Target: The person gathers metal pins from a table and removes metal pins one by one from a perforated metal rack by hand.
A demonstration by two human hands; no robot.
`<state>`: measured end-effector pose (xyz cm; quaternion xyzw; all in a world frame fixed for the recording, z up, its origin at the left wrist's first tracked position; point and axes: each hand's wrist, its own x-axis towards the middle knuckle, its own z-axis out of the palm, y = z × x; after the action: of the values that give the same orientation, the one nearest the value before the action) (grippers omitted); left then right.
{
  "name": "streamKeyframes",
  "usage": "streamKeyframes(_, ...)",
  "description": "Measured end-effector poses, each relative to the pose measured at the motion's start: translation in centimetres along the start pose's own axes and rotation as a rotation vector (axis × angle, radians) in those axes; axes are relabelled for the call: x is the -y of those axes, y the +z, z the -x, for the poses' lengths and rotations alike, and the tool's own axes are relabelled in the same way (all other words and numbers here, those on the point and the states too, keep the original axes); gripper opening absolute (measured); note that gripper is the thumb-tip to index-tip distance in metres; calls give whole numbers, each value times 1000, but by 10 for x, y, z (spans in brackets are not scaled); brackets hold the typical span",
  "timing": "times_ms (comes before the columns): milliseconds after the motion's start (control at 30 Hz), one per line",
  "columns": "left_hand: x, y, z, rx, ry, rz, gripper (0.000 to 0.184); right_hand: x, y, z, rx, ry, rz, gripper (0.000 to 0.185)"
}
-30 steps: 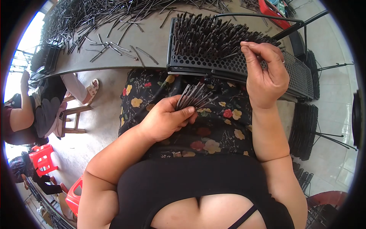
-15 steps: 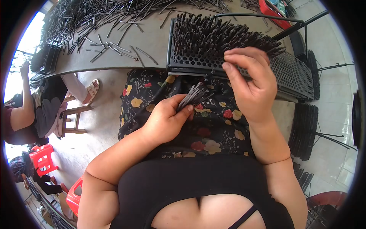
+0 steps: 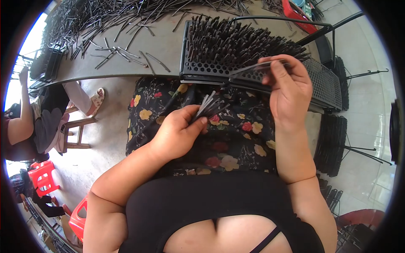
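My left hand (image 3: 181, 128) is closed round a bundle of thin dark sticks (image 3: 207, 105), their tips fanned out above the floral cloth (image 3: 219, 145). Up and to the right, my right hand (image 3: 291, 84) pinches a single dark stick (image 3: 249, 68) between thumb and fingers; it points left over the front edge of the perforated rack. Many dark sticks (image 3: 232, 40) stand upright in the left and back part of that black perforated rack (image 3: 327, 82). Its front rows of holes and its right part show bare.
Loose sticks (image 3: 122, 55) lie on the table (image 3: 162, 46), with a large heap (image 3: 80, 21) at the back left. A red container (image 3: 297, 19) is at the back right. Filled racks (image 3: 331, 143) stand at the right. A person (image 3: 25, 122) sits at the left, near red stools (image 3: 44, 177).
My right hand, with no stick visible in it earlier, now shows one between its fingers. It has shifted slightly right from half a second ago. My left hand still holds the bundle.
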<state>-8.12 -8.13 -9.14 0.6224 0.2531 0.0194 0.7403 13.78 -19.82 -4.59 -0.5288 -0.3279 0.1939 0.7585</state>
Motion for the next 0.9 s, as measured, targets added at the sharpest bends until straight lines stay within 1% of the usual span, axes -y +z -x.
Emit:
streamKeyframes(33,-6,0,1,5,-19,-7,20,-2,-7,-1,1,-3,11,10)
streamKeyframes(100,-1,-2,-1,17,-15,-4,20,-6,-17,-1,-140,-149,137,11)
streamKeyframes(167,1,-2,-1,26,-18,-5,21,-10,-17,1,-144,-149,152,11)
streamKeyframes(233,2,-1,-2,31,12,-28,15,-17,-18,2,-167,-134,213,11)
streamKeyframes(300,1,0,-2,28,11,-16,14,-17,-19,1,-166,-140,210,12)
streamKeyframes(367,1,0,-1,19,10,-4,14,-17,-20,1,-117,-182,320,13)
streamKeyframes(400,0,0,-2,22,-6,15,17,-16,-22,0,-117,-182,318,13)
streamKeyframes(467,-1,-1,-2,25,-21,31,20,-14,-25,-4,-34,-237,414,13)
streamKeyframes(500,-1,-2,-2,28,-27,16,19,-13,-26,-6,-34,-238,412,13)
streamKeyframes(567,1,-3,-2,27,-34,2,18,-14,-25,-9,53,-298,440,15)
streamKeyframes(600,3,-2,-2,18,-21,35,18,-15,-25,-11,53,-297,438,15)
streamKeyframes(667,4,-1,-2,12,-8,64,17,-20,-25,-15,182,-450,645,18)
streamKeyframes(700,2,0,-1,5,-16,81,17,-19,-22,-16,183,-489,739,20)
streamKeyframes(733,1,0,-1,-2,-24,99,17,-20,-16,-15,180,-490,738,20)
streamKeyframes(800,3,-1,-2,-4,-9,89,17,-22,-4,-13,63,-460,512,21)
streamKeyframes(833,4,-2,-2,-4,5,81,17,-21,-4,-14,62,-458,510,21)
streamKeyframes(900,4,-4,-3,3,4,61,16,-18,-9,-20,163,-642,746,21)
